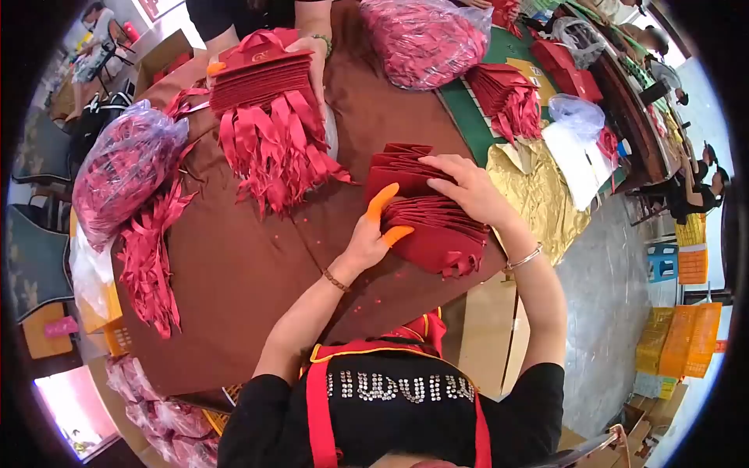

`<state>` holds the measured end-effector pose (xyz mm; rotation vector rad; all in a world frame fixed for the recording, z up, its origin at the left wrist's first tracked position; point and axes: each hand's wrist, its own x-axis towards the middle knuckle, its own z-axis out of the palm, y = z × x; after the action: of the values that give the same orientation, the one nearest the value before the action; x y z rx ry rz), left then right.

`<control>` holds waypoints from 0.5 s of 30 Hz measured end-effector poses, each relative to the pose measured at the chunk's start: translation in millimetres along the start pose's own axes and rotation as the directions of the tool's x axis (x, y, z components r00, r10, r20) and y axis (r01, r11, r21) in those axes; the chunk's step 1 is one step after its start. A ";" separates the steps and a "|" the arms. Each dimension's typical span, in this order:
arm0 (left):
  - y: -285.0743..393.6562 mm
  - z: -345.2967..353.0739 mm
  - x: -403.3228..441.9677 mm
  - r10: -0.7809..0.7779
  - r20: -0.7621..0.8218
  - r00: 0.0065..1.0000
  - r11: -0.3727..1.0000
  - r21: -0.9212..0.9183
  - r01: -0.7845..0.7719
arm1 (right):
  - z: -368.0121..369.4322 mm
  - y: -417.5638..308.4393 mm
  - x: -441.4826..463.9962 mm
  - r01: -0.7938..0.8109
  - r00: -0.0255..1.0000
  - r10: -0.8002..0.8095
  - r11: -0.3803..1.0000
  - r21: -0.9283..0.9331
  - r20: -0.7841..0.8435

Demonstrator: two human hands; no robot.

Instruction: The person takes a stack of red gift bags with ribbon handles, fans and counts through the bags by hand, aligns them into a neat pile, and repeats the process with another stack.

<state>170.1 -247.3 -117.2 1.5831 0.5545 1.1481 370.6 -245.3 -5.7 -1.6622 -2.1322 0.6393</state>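
Note:
A fanned stack of dark red paper gift bags point(437, 226) lies on the brown-covered table in front of me, split by a gap into a far bundle point(394, 168) and a near one. My left hand point(368, 238), with orange covers on two fingers, grips the stack's left edge. From the right, my right hand point(472, 191) curls over it, fingertips at the gap and the thumb side hidden. Across the table, a co-worker's hands hold another stack of red gift bags point(261, 78) with red ribbons point(273, 140) hanging down.
A plastic bag of red ribbons point(129, 171) sits at the left, with loose ribbons point(152, 257) beside it. Another full plastic bag point(425, 43) stands at the back. More red bags with ribbons point(507, 97) and gold wrapping point(538, 199) lie at the right. Cartons point(491, 327) stand below the table edge.

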 end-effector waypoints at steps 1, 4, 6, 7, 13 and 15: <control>5.3 -0.5 2.1 -0.036 -0.003 0.999 0.999 0.028 0.036 | 0.3 0.6 1.5 -0.016 1.000 0.016 1.000 0.003 -0.001; 3.6 -3.2 1.5 -0.148 0.118 0.982 0.989 -0.012 0.150 | 2.7 3.2 2.9 0.006 0.999 -0.005 1.000 0.029 -0.036; 7.0 -5.7 0.5 -0.141 0.082 0.987 0.990 -0.003 0.142 | 2.7 0.9 1.6 -0.005 0.999 0.005 1.000 0.013 -0.037; 9.6 -7.7 -0.3 -0.134 0.047 0.990 0.991 0.008 0.134 | 2.7 0.0 0.7 -0.015 0.999 0.015 1.000 0.000 -0.040; -5.8 -25.0 -25.1 -0.165 0.098 0.981 0.984 -0.048 0.170 | 17.7 -6.8 -2.5 -0.005 0.965 0.003 1.000 -0.005 -0.263; -3.2 -18.0 -26.0 0.037 0.084 0.996 0.999 0.018 -0.038 | 28.9 -8.0 -2.9 0.004 0.935 -0.016 0.999 -0.037 -0.354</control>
<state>143.7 -258.8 -130.6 1.6565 0.4840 1.1021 349.3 -253.5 -25.3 -1.6394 -1.8988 0.2704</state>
